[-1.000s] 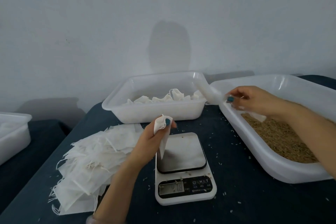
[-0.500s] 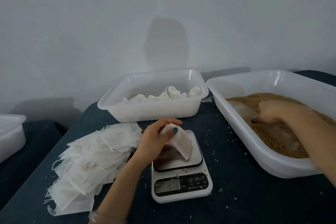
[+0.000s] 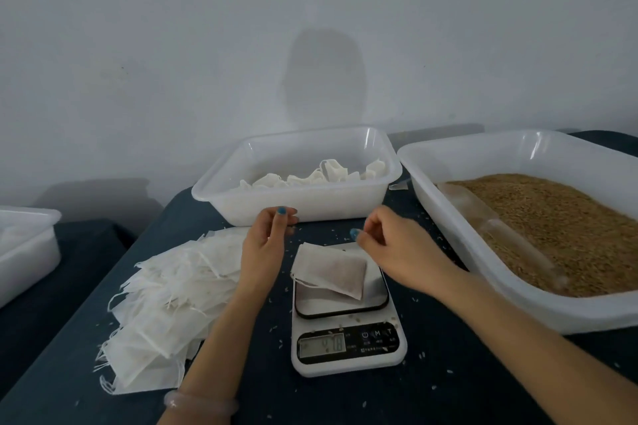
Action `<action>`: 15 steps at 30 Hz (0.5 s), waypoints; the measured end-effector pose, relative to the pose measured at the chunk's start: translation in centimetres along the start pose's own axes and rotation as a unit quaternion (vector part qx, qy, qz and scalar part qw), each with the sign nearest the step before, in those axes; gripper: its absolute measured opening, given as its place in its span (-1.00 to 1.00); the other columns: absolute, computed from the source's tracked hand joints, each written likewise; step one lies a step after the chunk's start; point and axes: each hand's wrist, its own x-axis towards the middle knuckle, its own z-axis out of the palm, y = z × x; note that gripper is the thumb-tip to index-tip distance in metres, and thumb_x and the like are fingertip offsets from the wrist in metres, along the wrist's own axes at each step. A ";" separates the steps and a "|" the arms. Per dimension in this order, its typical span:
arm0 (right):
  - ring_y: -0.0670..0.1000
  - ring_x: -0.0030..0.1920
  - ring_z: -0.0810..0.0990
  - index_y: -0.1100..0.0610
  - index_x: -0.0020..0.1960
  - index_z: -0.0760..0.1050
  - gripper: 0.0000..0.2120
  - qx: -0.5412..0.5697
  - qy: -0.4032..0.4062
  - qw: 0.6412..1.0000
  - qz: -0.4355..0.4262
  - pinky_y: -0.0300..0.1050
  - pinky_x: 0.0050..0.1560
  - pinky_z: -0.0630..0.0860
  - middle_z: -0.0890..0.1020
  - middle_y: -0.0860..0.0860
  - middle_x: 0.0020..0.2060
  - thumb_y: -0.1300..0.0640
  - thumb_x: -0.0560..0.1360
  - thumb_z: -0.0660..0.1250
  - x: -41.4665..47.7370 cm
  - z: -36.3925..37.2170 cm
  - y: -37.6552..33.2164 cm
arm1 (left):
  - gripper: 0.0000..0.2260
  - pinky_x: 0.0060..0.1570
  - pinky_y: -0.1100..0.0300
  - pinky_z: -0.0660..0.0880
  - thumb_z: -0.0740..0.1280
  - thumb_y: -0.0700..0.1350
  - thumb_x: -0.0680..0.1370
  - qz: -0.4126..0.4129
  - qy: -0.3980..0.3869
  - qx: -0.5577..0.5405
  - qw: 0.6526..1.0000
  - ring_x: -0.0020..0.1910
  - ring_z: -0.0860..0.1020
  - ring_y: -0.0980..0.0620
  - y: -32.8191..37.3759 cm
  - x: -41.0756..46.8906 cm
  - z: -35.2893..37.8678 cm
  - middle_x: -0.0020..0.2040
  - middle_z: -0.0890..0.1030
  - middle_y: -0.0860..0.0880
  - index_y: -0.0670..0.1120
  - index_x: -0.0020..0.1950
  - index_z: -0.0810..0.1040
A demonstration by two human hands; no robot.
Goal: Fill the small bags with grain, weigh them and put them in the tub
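Bag of grain (image 3: pixel 329 271) lies flat on the plate of the scale (image 3: pixel 345 321) at centre frame, touched by neither hand. Left hand (image 3: pixel 266 241) hovers just left of it and right hand (image 3: pixel 390 245) at its upper right, both with loosely curled fingers holding nothing. Behind them the tub (image 3: pixel 297 205) holds filled bags. Grain (image 3: pixel 559 224) and a clear scoop (image 3: pixel 507 238) lie in the larger tub (image 3: pixel 459 245) at right. Empty bags (image 3: pixel 172 293) are heaped on the counter (image 3: pixel 466 373), lower left.

The scale display (image 3: pixel 322 345) is too blurred to read.
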 end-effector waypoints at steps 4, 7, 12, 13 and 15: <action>-0.12 -0.28 0.52 0.00 -0.06 0.39 -0.80 0.028 0.052 0.992 0.112 -0.20 -0.35 0.33 0.54 -0.09 -0.27 -0.13 0.57 0.23 1.2 2.7 4.8 | -0.86 -0.04 0.09 0.54 0.21 0.00 0.64 -0.021 0.023 0.066 0.997 -0.16 0.58 0.12 -0.8 0.6 -0.6 -0.17 0.65 0.19 0.08 0.01 0.55; -0.11 -0.33 0.49 0.02 -0.11 0.39 -0.82 0.075 0.108 0.983 0.129 -0.21 -0.38 0.29 0.51 -0.06 -0.31 -0.06 0.58 0.25 1.5 3.3 6.9 | -0.90 -0.14 0.16 0.50 0.25 0.07 0.59 -0.024 0.015 0.104 0.994 -0.17 0.58 0.11 -0.8 0.6 -0.7 -0.14 0.65 0.13 0.11 -0.02 0.54; -0.07 -0.35 0.45 0.04 -0.17 0.38 -0.79 0.135 0.114 0.977 0.120 -0.19 -0.36 0.29 0.49 -0.01 -0.34 -0.02 0.59 0.26 1.3 3.4 7.5 | -0.84 -0.30 0.38 0.37 0.27 0.19 0.55 -0.019 -0.030 0.189 0.981 -0.20 0.56 0.26 0.0 0.0 -0.8 -0.20 0.62 0.16 0.14 -0.10 0.50; -0.07 -0.36 0.45 0.06 -0.16 0.38 -0.79 0.142 0.115 0.976 0.119 -0.19 -0.36 0.30 0.48 -0.02 -0.35 -0.02 0.59 0.26 1.2 3.4 7.6 | -0.80 -0.31 0.33 0.36 0.25 0.24 0.54 -0.011 -0.043 0.231 0.972 -0.23 0.55 0.26 0.0 -0.1 -0.8 -0.22 0.60 0.18 0.15 -0.12 0.48; -0.08 -0.36 0.44 0.07 -0.15 0.39 -0.79 0.150 0.118 0.974 0.119 -0.20 -0.35 0.29 0.48 -0.02 -0.35 -0.01 0.59 0.25 1.1 3.4 7.6 | -0.72 -0.31 0.22 0.33 0.18 0.33 0.53 0.002 -0.065 0.318 0.946 -0.25 0.52 0.24 0.3 -0.4 -0.8 -0.26 0.57 0.20 0.15 -0.16 0.46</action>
